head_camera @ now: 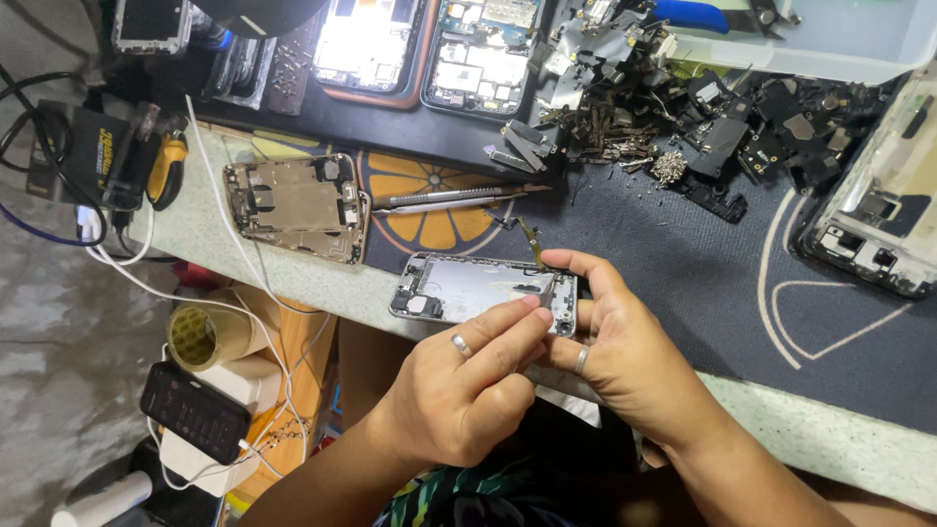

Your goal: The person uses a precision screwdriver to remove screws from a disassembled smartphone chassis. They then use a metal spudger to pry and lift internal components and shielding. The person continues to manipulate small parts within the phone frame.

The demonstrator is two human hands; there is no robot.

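Holding an opened phone shell (468, 289) at the table edge, the right hand (625, 351) grips its end. The left hand (459, 390) pinches something tiny inside, likely picking a part; careful lifting comes next.

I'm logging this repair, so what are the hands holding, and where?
Both hold the opened phone shell at its right end: right hand wraps that end, left hand fingers press its lower edge there.

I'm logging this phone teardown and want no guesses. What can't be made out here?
- Head view: the left hand covers the near edge of the opened silver phone shell.
- The right hand hides the shell's right end.
- The grey phone frame is cut by the right edge.
- The heap of dark small parts is too small to sort.
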